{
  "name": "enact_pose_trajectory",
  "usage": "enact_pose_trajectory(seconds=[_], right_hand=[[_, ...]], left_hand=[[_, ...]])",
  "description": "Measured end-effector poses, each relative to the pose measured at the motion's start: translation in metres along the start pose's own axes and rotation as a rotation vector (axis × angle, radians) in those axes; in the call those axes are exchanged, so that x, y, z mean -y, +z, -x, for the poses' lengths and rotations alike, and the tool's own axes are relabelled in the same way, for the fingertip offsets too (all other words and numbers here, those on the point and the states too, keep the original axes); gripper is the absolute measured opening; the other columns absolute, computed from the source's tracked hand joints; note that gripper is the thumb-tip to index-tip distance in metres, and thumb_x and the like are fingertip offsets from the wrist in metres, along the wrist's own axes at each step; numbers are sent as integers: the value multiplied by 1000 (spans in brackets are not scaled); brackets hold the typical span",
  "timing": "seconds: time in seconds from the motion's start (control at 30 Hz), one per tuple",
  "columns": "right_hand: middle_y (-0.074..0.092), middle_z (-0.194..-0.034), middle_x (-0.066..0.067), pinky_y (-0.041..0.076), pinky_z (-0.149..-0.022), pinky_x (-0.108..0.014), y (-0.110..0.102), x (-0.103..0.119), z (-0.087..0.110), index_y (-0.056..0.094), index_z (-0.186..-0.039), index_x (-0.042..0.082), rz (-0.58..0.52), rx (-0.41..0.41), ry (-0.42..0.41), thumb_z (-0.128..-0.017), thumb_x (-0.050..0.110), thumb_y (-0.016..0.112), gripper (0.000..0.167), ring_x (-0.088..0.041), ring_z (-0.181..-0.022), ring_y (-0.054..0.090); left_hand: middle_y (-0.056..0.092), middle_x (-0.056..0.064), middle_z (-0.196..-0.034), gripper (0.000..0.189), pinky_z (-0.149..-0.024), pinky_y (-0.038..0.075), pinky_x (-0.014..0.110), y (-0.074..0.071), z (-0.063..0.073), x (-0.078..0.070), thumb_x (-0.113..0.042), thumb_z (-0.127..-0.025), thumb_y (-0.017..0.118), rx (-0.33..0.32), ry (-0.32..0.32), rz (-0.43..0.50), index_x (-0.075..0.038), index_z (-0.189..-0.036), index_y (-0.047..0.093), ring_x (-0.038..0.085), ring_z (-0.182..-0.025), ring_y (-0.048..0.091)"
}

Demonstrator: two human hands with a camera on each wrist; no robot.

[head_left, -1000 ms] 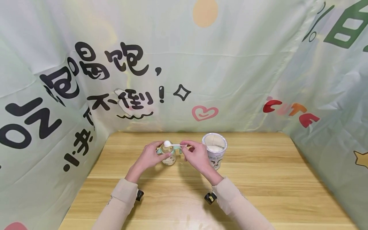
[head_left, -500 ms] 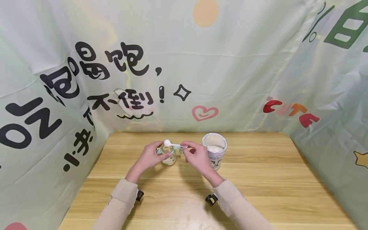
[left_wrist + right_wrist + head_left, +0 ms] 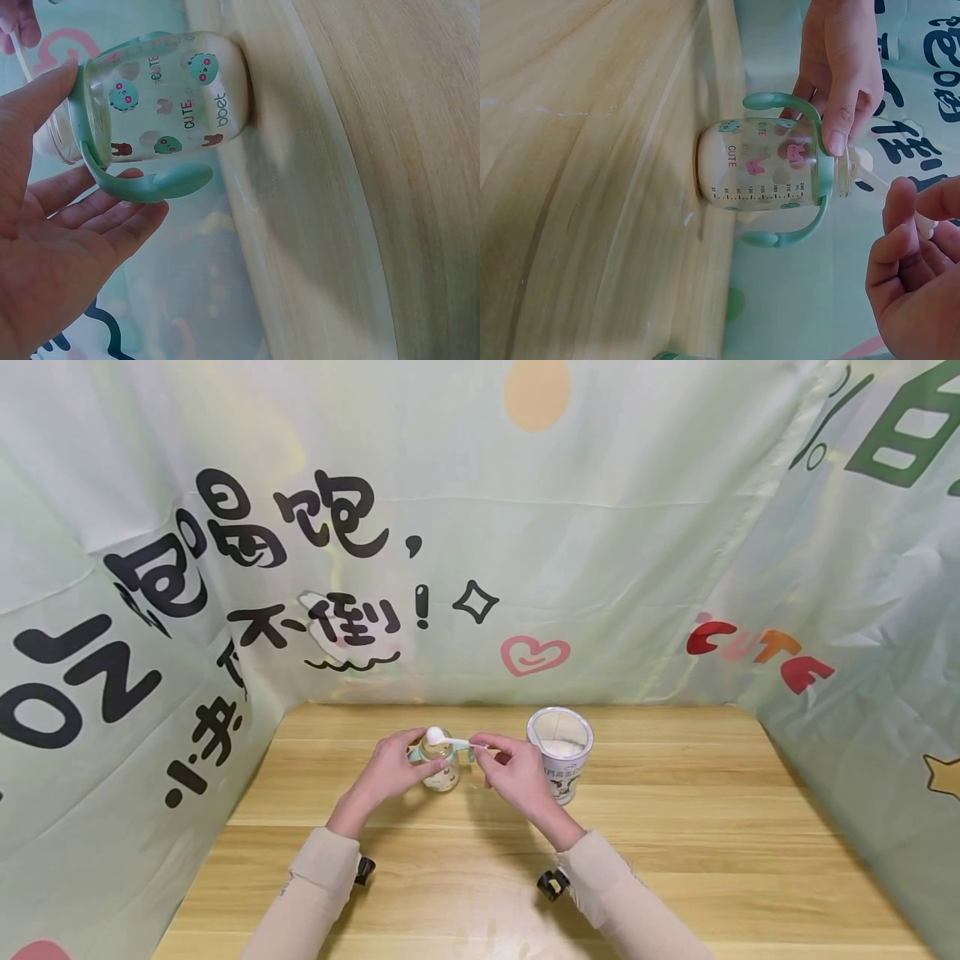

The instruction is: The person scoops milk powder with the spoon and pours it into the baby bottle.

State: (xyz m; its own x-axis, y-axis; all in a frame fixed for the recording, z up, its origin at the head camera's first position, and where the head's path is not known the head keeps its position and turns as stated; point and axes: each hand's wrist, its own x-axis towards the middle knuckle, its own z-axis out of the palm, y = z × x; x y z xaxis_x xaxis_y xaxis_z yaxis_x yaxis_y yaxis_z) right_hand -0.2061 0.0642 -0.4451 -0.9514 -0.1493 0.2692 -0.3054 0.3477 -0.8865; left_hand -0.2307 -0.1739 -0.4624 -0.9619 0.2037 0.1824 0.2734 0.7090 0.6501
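Observation:
A clear baby bottle (image 3: 441, 779) with a mint collar and two mint handles stands upright on the table, its mouth uncovered. Pale powder shows at the bottom in the right wrist view of the bottle (image 3: 757, 161). My left hand (image 3: 396, 766) grips it at the collar, with the thumb (image 3: 49, 94) on the near side and the fingers behind a handle. Between thumb and fingers, my right hand (image 3: 517, 768) pinches the handle of a white scoop (image 3: 459, 742). The scoop's rounded bowl lies right at the bottle mouth; whether powder is in it I cannot tell.
Just right of my right hand stands an uncovered milk powder can (image 3: 562, 771), pale powder inside. The wooden table (image 3: 675, 827) backs onto printed fabric walls (image 3: 630, 568) behind and at both sides. A black wrist camera (image 3: 552, 885) sits on my right wrist.
The scoop has shifted and turned slightly at the bottle mouth, and my right hand has moved a little with it. The left hand, bottle and can are where they were.

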Motion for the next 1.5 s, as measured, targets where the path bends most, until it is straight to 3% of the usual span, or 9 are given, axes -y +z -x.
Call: enact_pose_trajectory(seconds=[0.2, 0.5, 1.3, 1.5], right_hand=[[63, -51, 4, 28, -40, -20, 1, -1, 0, 82, -116, 19, 29, -12, -21, -99, 17, 70, 21, -12, -45, 57], [62, -50, 6, 27, -40, -20, 1, -3, 1, 83, -118, 19, 46, -13, -42, -98, 18, 72, 23, -10, -44, 53], [63, -50, 2, 28, -40, -19, 0, 0, 1, 83, -116, 16, 15, -39, -64, -100, 19, 71, 20, -8, -43, 56], [71, -60, -4, 32, -41, -20, -1, 4, 0, 83, -116, 15, -52, -64, -53, -101, 23, 73, 20, -19, -45, 62]], left_hand=[[66, 23, -141, 76, -106, 55, 56, -1, 1, -1, -42, -90, 84, 1, -2, 6, 2, -146, 59, 40, -127, 65], [68, 22, -139, 74, -103, 56, 54, 0, 1, -1, -41, -89, 85, -5, -3, 13, 1, -145, 60, 38, -123, 66], [66, 23, -141, 74, -109, 53, 57, -1, 1, -2, -41, -90, 85, 9, -21, 10, 0, -146, 59, 41, -129, 64], [70, 20, -136, 70, -104, 55, 55, -1, 0, -2, -41, -90, 84, 7, -21, 2, -2, -143, 62, 37, -123, 67]])
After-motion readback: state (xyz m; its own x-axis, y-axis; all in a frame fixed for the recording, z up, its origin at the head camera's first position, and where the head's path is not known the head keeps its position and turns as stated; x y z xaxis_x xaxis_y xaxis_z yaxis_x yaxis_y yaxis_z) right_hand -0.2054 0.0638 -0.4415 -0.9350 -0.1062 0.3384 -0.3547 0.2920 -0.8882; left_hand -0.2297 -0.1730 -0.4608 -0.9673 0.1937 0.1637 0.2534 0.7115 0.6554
